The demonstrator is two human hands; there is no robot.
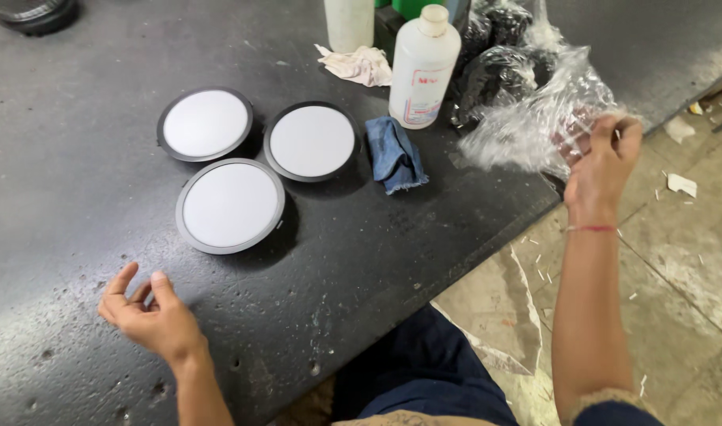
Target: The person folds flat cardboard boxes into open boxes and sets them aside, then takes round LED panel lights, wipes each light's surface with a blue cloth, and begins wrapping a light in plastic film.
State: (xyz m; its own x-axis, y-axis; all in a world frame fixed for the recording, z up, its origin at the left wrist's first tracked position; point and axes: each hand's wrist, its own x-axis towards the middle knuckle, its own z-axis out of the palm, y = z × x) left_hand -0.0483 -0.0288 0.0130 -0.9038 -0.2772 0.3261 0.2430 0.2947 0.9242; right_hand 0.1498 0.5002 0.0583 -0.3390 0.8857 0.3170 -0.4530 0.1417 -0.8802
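Clear plastic wrap (pixel 534 118) is bunched in our right hand (pixel 601 154), raised above the right edge of the table (pixel 77 181). The grip there is pressed together on the wrap: the fingers (pixel 625 130) curl over its crumpled edge, and the rest of the film billows out to the left of the hand, over the table's corner. Behind the wrap lie dark bags (pixel 499 47) of shiny plastic.

Our left hand (pixel 152 315) rests near the front edge of the table, holding nothing, its grip loosely spread with the fingers half curled. It lies just below the nearest of three round panel lights (pixel 230 205), each a white disc in a dark rim. The other two, one at the left (pixel 205 124) and one at the right (pixel 312 141), sit side by side behind the first.

To the right of the lights lies a folded blue cloth (pixel 394 154), and just behind it stands a white plastic bottle (pixel 424 67). A crumpled pale rag (pixel 359 65) lies to the bottle's left. The wrap is well apart from the left hand.
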